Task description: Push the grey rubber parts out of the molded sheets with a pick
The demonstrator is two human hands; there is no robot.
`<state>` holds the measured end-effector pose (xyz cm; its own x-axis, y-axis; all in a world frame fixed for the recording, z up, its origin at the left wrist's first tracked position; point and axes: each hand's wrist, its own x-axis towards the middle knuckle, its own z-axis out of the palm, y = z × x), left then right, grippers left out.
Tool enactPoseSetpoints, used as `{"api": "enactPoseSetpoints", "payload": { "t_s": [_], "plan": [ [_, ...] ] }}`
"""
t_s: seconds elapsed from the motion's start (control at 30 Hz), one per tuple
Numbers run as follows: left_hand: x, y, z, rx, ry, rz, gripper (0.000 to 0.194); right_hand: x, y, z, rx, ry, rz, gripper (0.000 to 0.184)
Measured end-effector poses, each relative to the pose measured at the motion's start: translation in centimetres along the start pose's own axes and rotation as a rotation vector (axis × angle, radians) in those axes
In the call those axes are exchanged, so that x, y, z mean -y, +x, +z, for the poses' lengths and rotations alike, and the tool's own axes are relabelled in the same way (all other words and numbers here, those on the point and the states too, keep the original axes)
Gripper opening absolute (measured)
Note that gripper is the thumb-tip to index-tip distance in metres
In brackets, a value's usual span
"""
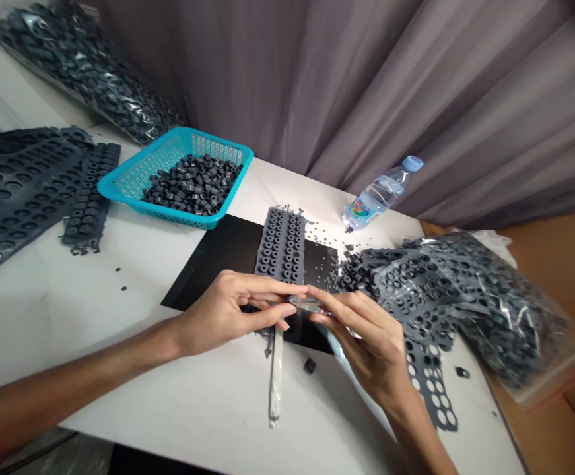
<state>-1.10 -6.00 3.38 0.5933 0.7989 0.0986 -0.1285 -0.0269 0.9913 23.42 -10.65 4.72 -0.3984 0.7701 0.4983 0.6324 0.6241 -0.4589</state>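
Between the fingertips of both hands is a small silver metal tool (305,303), shaped like a nail clipper. My left hand (230,303) pinches its left end between thumb and fingers. At its other end, the thumb and fingers of my right hand (361,323) close on it. Just below the hands lies a grey rubber sheet (281,244) with rows of ring-shaped bumps; its near part is mostly covered by my fingers. The sheet rests on a black mat (212,254). A pale wrapped stick (276,382) extends from under the hands toward me.
A blue basket (168,212) of small black rubber pieces stands at back left, before a full plastic bag (89,72). Perforated sheets (24,178) lie left. On the right are a water bottle (379,194), scraps (416,284) and another bag (515,323). One loose piece (309,366) lies in front.
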Motion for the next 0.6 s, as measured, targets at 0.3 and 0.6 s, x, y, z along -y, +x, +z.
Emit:
{"api": "enactPoseSetpoints", "payload": {
  "t_s": [0.3,0.6],
  "plan": [
    [-0.04,0.03,0.01,0.007,0.006,0.013,0.036,-0.08,-0.13,0.2,-0.009,-0.028,-0.025,0.053],
    [0.06,0.02,0.16,-0.017,-0.015,0.004,0.036,-0.33,-0.11,-0.59,-0.04,0.009,0.004,0.055]
  ]
}}
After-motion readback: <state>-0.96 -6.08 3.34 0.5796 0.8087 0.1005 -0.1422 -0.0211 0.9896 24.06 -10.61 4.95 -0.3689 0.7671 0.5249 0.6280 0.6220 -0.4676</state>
